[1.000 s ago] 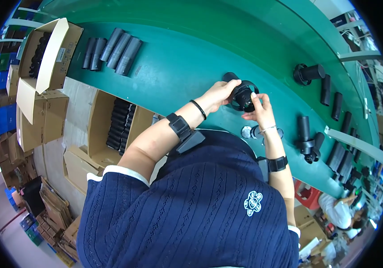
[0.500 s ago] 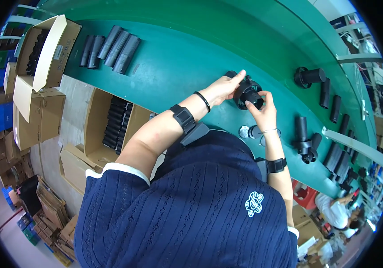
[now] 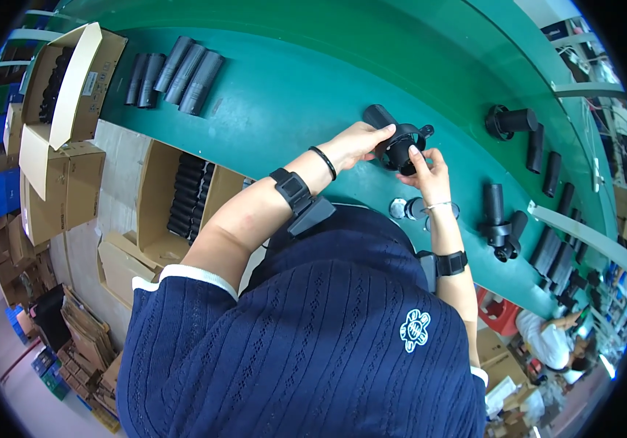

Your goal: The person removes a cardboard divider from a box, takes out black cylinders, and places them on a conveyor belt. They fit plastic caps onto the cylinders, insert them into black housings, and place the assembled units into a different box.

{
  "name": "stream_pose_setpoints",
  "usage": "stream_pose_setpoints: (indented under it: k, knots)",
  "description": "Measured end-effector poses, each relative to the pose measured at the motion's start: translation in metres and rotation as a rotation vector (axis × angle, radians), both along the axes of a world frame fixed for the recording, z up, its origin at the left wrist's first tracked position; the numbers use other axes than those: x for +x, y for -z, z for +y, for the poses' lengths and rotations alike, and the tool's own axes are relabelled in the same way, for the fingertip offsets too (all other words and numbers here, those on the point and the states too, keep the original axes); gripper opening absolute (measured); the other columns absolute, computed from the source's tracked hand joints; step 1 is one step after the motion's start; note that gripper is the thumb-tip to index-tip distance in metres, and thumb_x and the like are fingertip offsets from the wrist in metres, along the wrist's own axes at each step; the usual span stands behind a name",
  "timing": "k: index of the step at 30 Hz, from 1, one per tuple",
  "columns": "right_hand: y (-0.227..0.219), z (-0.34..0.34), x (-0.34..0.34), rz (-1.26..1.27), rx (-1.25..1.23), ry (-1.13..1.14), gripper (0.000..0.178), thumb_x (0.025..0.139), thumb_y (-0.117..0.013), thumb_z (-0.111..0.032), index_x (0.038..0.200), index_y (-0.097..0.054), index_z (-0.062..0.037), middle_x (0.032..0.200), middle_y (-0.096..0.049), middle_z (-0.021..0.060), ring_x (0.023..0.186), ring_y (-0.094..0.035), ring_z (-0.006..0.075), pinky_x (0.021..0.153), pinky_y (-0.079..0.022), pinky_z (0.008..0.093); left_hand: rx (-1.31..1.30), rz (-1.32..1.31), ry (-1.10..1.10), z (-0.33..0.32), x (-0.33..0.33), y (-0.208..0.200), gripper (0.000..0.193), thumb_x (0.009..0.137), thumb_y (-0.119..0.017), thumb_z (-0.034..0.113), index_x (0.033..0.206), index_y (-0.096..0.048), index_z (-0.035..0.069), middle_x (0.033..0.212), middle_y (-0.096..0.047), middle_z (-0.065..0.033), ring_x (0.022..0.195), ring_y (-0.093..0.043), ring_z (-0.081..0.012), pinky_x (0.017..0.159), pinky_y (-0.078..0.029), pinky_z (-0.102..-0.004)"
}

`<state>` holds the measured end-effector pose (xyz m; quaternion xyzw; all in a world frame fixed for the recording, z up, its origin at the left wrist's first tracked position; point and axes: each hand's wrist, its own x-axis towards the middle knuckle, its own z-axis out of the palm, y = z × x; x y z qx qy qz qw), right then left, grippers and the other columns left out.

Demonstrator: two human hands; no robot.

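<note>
Above the green bench, both hands are closed on a black tube with a ring collar (image 3: pixel 380 115). Its narrow end points away to the upper left, and a small knob stands out from the collar's right side. My left hand (image 3: pixel 357 144) grips the left side, thumb on top near the collar and the other fingers mostly hidden. At the near end of the piece, my right hand (image 3: pixel 430 177) holds with thumb and fingers bent around the end. Just below the hands, small round pieces with pale tops (image 3: pixel 399 208) sit on the bench near my waist.
Several black tubes (image 3: pixel 201 84) lie at the bench's far left. More collared tubes (image 3: pixel 494 212) and a ringed piece (image 3: pixel 520 120) are on the right. An open carton of black tubes (image 3: pixel 154 212) stands beside the bench. A co-worker (image 3: pixel 543 343) is at lower right.
The black tube has turned, so more of its narrow far end and the collar's knob shows. My right hand's fingers have shifted on the near end; my left hand still grips the side.
</note>
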<state>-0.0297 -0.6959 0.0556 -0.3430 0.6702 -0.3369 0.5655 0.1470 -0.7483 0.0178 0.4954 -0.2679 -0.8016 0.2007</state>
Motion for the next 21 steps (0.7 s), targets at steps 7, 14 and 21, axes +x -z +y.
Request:
stream_pose_setpoints:
  k: [7,14,21]
  knots:
    - [0.019,0.001,-0.008,-0.041,0.001,0.038,0.035,0.088,-0.063,-0.028,0.094,-0.047,0.0028,0.076,-0.061,0.0126,0.057,-0.065,0.0199,0.049,-0.053,0.025,0.006,-0.099,-0.08,-0.002,-0.011,-0.008,0.04,0.089,-0.06,0.039,0.101,-0.063,0.001,0.1,-0.06,-0.0088,0.093,-0.052,-0.0176,0.08,-0.04,-0.0364]
    - [-0.001,0.004,0.004,0.278,-0.196,-0.2,0.039,0.084,-0.066,-0.019,0.117,-0.049,-0.0103,0.081,-0.062,0.009,0.054,-0.06,0.0136,0.046,-0.048,0.0241,-0.062,-0.032,-0.106,-0.01,-0.019,-0.009,0.037,0.088,-0.062,0.037,0.094,-0.063,0.0,0.089,-0.061,-0.0075,0.079,-0.052,-0.0142,0.067,-0.041,-0.0313]
    - [-0.005,-0.006,0.005,0.325,-0.166,-0.311,0.053,0.077,-0.07,-0.017,0.125,-0.049,-0.0161,0.081,-0.063,0.0067,0.053,-0.058,0.0092,0.045,-0.046,0.0222,0.086,0.033,-0.263,-0.01,-0.021,0.003,0.033,0.088,-0.062,0.027,0.101,-0.061,-0.003,0.105,-0.06,-0.0145,0.098,-0.053,-0.0221,0.081,-0.041,-0.0363]
